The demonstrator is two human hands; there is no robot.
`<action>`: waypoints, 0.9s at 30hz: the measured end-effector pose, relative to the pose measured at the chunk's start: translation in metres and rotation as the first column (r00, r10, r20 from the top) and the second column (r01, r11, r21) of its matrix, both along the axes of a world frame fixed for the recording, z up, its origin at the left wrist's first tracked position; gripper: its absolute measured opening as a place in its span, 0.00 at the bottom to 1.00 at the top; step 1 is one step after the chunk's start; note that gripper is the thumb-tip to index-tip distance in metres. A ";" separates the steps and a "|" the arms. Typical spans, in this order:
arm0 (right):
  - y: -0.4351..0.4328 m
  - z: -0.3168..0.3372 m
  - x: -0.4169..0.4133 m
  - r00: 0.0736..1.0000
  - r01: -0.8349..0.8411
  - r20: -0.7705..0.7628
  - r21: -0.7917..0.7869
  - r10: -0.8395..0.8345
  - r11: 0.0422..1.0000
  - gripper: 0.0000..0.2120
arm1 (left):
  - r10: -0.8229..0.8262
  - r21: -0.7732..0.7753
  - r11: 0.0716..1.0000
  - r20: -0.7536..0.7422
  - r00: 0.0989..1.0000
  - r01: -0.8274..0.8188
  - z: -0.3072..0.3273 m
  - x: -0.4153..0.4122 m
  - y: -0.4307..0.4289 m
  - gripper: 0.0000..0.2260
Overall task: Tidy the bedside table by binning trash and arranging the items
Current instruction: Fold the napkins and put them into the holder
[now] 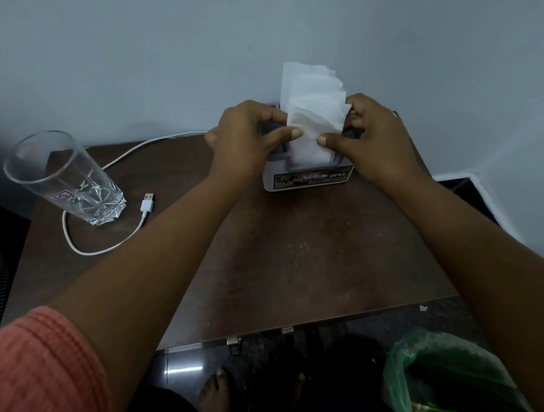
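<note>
A grey tissue holder (308,177) with a printed label stands at the back of the dark wooden bedside table (295,253), against the wall. A stack of white tissues (312,107) sticks upright out of its slot. My left hand (246,134) pinches the stack's left edge between thumb and fingers. My right hand (367,135) pinches the right edge the same way. Both hands sit on top of the holder and hide most of its upper face.
A tall clear glass (63,180) stands at the table's left. A white USB cable (99,237) loops around it, its plug (148,203) lying loose. A green plastic bag (443,379) sits on the floor at lower right. My bare feet (217,399) show below the table's front edge.
</note>
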State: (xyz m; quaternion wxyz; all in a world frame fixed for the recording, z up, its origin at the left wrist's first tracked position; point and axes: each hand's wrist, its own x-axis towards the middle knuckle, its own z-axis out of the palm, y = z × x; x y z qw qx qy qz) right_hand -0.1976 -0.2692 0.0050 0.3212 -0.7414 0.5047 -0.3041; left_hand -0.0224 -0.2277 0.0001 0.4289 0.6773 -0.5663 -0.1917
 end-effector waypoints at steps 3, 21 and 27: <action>0.002 -0.002 0.001 0.999 0.021 -0.031 -0.032 -0.022 0.999 0.23 | 0.000 0.011 1.000 0.032 0.999 -0.001 -0.001 -0.002 -0.001 0.04; 0.013 -0.016 -0.013 0.892 0.308 0.324 0.071 -0.314 0.949 0.15 | 0.193 0.100 0.981 -0.437 0.879 -0.166 -0.019 0.000 0.026 0.20; 0.019 -0.037 -0.002 0.894 0.248 0.339 0.172 -0.294 0.953 0.19 | 0.087 0.105 0.994 -0.628 0.774 -0.027 -0.030 -0.015 0.032 0.14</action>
